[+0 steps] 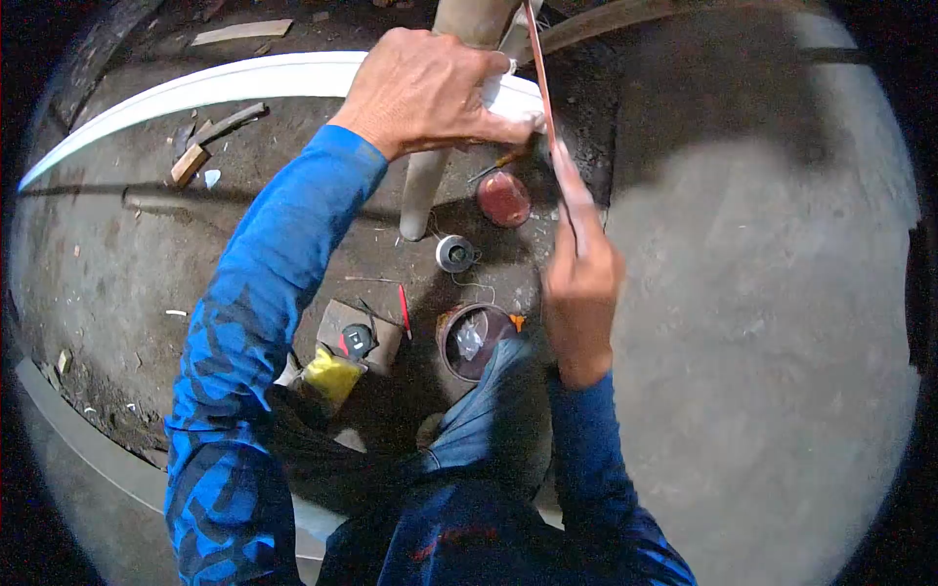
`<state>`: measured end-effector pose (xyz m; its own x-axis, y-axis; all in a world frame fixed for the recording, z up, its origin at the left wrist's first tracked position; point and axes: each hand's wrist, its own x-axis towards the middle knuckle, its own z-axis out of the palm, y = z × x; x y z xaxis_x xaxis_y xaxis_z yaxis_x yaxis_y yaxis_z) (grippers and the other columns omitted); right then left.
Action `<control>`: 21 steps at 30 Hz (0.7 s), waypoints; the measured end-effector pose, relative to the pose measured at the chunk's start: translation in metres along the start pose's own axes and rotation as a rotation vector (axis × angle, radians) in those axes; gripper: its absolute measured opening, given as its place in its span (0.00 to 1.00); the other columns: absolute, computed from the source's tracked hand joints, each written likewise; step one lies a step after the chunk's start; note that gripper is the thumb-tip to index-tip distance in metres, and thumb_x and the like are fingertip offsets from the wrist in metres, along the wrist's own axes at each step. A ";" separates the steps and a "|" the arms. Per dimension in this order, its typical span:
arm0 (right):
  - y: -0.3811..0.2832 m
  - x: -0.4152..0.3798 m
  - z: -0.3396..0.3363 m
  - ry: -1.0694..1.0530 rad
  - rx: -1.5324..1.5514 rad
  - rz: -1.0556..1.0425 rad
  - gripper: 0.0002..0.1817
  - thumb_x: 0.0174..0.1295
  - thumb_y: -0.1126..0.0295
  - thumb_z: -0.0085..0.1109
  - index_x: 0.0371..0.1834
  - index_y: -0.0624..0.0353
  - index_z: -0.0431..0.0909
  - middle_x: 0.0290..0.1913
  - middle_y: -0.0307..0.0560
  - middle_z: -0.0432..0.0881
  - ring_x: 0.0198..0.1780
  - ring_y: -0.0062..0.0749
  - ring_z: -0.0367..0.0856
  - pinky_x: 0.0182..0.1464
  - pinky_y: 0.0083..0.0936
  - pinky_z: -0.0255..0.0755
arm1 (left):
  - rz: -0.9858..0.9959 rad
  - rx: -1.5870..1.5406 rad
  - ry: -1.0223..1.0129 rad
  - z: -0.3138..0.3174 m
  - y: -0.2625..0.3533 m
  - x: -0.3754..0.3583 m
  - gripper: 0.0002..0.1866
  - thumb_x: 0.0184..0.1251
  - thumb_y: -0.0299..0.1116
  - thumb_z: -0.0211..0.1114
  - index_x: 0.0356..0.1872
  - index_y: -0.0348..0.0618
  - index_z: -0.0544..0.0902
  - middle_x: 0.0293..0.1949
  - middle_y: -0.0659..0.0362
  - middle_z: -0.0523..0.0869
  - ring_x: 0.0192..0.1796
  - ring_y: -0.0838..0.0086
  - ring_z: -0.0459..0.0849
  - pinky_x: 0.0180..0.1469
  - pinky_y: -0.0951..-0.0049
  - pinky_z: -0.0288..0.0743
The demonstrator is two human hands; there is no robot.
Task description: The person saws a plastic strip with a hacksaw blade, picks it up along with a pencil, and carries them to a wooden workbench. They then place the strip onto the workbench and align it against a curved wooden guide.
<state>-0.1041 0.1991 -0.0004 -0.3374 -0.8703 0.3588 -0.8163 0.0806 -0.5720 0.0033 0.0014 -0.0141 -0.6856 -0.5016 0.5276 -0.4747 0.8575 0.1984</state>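
My left hand (pixel 425 93) is closed around a long white curved strip (pixel 244 80) near its right end, which lies against a pale upright post (pixel 474 21). The strip tapers to a point at the far left. In my right hand (pixel 584 283) is a thin reddish-brown blade-like tool (pixel 540 73), held upright, its upper part crossing the strip's right end. The fingers are wrapped round its lower part and slightly blurred. The tool's exact kind I cannot make out.
Below the strip, a round reddish object (pixel 504 200), a spool (pixel 456 254), a red pen (pixel 405 313), a tape measure (pixel 357 340), a yellow packet (pixel 333 376) and a round container (pixel 451 356) are on the ground. Wood pieces (pixel 190 164) lie at the left.
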 end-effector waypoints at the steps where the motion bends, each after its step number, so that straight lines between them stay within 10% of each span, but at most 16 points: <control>1: -0.003 0.009 0.001 -0.001 0.093 0.010 0.22 0.70 0.80 0.44 0.67 0.60 0.73 0.64 0.57 0.77 0.64 0.49 0.77 0.60 0.32 0.73 | 0.006 -0.018 0.017 0.001 0.000 0.000 0.34 0.49 0.71 0.63 0.36 0.48 0.90 0.23 0.46 0.86 0.29 0.54 0.88 0.33 0.58 0.81; 21: -0.005 0.009 0.010 0.043 0.095 0.048 0.24 0.71 0.82 0.42 0.69 0.59 0.70 0.65 0.59 0.75 0.68 0.45 0.74 0.63 0.27 0.70 | -0.003 -0.016 -0.021 0.003 -0.001 0.000 0.28 0.66 0.62 0.52 0.35 0.46 0.86 0.23 0.46 0.85 0.27 0.52 0.86 0.31 0.54 0.79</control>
<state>-0.0983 0.1862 -0.0017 -0.3962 -0.8448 0.3597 -0.7513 0.0731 -0.6559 0.0021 0.0004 -0.0162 -0.6957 -0.5061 0.5098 -0.4679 0.8577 0.2130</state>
